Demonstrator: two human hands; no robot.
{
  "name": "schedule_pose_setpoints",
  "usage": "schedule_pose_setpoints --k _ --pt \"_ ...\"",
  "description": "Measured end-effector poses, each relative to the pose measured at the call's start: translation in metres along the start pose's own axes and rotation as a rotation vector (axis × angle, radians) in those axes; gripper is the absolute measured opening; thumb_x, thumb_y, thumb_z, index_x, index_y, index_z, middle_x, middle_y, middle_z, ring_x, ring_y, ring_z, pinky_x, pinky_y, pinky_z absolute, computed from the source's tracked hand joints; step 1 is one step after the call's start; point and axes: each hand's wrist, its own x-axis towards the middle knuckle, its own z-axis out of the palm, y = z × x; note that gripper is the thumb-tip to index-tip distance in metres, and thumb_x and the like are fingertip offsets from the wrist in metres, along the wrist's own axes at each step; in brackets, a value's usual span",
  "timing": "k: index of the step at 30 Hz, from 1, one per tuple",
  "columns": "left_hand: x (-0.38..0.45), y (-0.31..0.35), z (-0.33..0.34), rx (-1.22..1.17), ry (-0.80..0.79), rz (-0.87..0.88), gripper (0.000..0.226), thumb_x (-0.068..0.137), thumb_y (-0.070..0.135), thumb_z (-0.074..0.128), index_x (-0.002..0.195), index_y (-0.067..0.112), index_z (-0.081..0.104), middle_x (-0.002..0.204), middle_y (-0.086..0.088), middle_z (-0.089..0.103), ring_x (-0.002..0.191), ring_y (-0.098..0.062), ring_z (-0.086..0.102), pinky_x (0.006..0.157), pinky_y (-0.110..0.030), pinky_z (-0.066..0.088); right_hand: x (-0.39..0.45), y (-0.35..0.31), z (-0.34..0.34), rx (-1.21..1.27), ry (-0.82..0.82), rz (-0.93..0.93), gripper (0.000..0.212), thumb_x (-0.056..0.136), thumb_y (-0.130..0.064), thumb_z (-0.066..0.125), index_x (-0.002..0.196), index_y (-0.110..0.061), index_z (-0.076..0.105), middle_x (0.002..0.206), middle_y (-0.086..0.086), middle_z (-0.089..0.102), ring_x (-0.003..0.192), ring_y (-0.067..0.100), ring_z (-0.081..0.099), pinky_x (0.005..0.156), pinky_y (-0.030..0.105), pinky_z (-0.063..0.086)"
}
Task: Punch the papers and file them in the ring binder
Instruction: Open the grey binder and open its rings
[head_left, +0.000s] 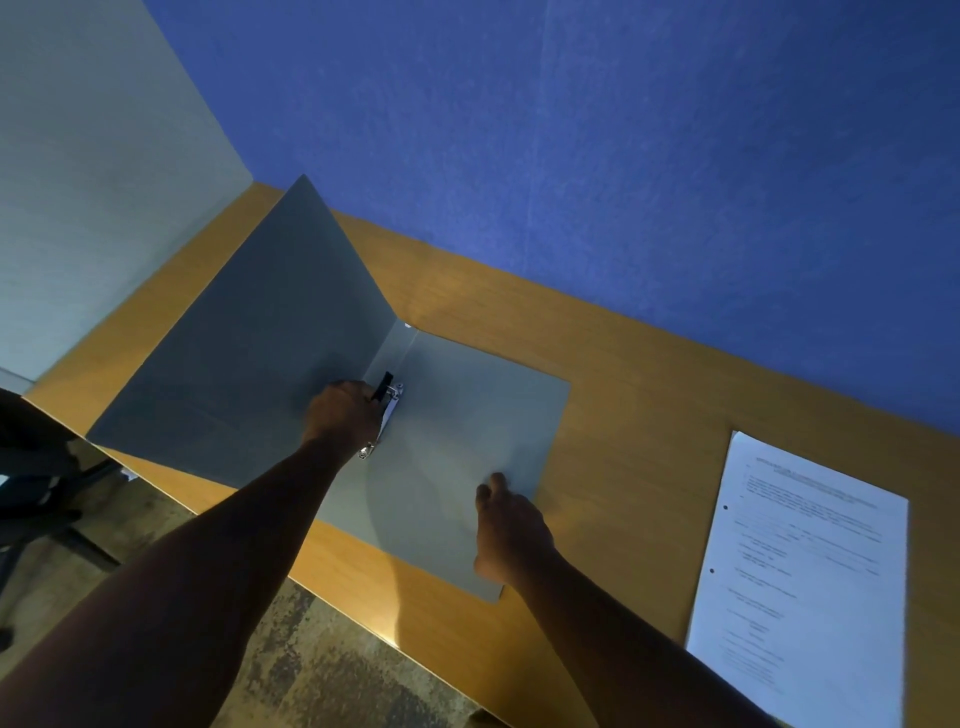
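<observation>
A grey ring binder (467, 415) lies open on the wooden desk (623, 374), its left cover (249, 332) tilted up. My left hand (340, 410) is closed on the black lever (384, 385) of the metal ring mechanism (382, 421) at the spine. My right hand (511, 527) rests flat on the binder's right cover near its front edge, fingers slightly apart. A stack of printed papers (810, 571) with two punched holes along its left side lies on the desk to the right of the binder.
A blue partition (623, 156) stands behind the desk and a pale grey panel (93, 182) on the left. A dark office chair (31, 493) is at the far left over a mottled floor (322, 665).
</observation>
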Motion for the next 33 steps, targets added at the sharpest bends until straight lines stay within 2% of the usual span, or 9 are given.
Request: schedule_pose_setpoints --k 4,8,12,17,21,27,33 --pt "0.0 -0.004 -0.001 0.08 -0.006 -0.042 0.024 0.094 0.022 0.05 0.103 0.017 0.072 0.11 -0.01 0.071 0.104 -0.034 0.066 0.084 -0.035 0.052 0.001 0.0 0.001 -0.002 0.003 -0.005 0.068 0.079 -0.013 0.073 0.137 -0.002 0.039 0.142 0.013 0.03 0.111 0.027 0.055 0.09 0.034 0.052" --pt "-0.005 -0.003 0.0 0.155 0.01 -0.044 0.021 0.093 0.017 0.048 0.102 0.013 0.067 0.11 -0.012 0.07 0.105 -0.034 0.066 0.08 -0.035 0.052 0.002 0.002 0.002 0.005 -0.007 0.0 0.068 0.079 -0.012 0.072 0.137 -0.002 0.039 0.142 0.012 0.029 0.111 0.027 0.055 0.09 0.034 0.052" --pt "-0.016 0.005 0.002 0.158 0.074 0.003 0.022 0.097 0.024 0.051 0.098 0.008 0.066 0.098 -0.014 0.07 0.093 -0.036 0.069 0.072 -0.038 0.056 0.003 0.003 0.004 0.012 -0.024 0.011 0.067 0.078 -0.011 0.072 0.136 -0.002 0.041 0.141 0.012 0.029 0.11 0.027 0.056 0.088 0.034 0.053" --pt "-0.025 0.022 0.0 -0.149 0.145 -0.032 0.027 0.095 0.034 0.058 0.095 0.012 0.073 0.095 -0.012 0.071 0.088 -0.035 0.07 0.075 -0.039 0.057 0.001 0.006 0.002 0.047 -0.045 -0.008 0.058 0.078 -0.012 0.069 0.131 -0.005 0.046 0.137 0.009 0.032 0.106 0.028 0.058 0.084 0.035 0.054" --pt "-0.035 0.041 0.002 -0.209 0.16 -0.01 0.024 0.095 0.029 0.051 0.093 0.019 0.073 0.094 -0.004 0.073 0.086 -0.028 0.07 0.071 -0.033 0.056 -0.001 0.018 -0.002 0.077 -0.05 -0.055 0.044 0.085 -0.021 0.065 0.124 -0.007 0.051 0.133 0.007 0.037 0.102 0.03 0.06 0.08 0.035 0.05" --pt "-0.053 0.067 0.003 -0.276 0.149 -0.006 0.013 0.088 0.02 0.059 0.09 0.024 0.072 0.095 0.002 0.071 0.088 -0.022 0.069 0.069 -0.027 0.05 -0.008 0.029 -0.006 0.152 -0.073 -0.079 0.046 0.09 -0.023 0.058 0.133 -0.008 0.049 0.136 0.005 0.046 0.118 0.029 0.056 0.097 0.039 0.049" --pt "-0.038 0.051 -0.003 -0.43 0.174 -0.14 0.019 0.091 0.018 0.063 0.108 0.021 0.069 0.116 -0.008 0.061 0.106 -0.031 0.062 0.085 -0.038 0.049 -0.004 0.028 -0.008 0.142 -0.059 -0.05 0.041 0.091 -0.022 0.055 0.13 -0.008 0.052 0.13 0.007 0.05 0.117 0.029 0.056 0.096 0.039 0.049"
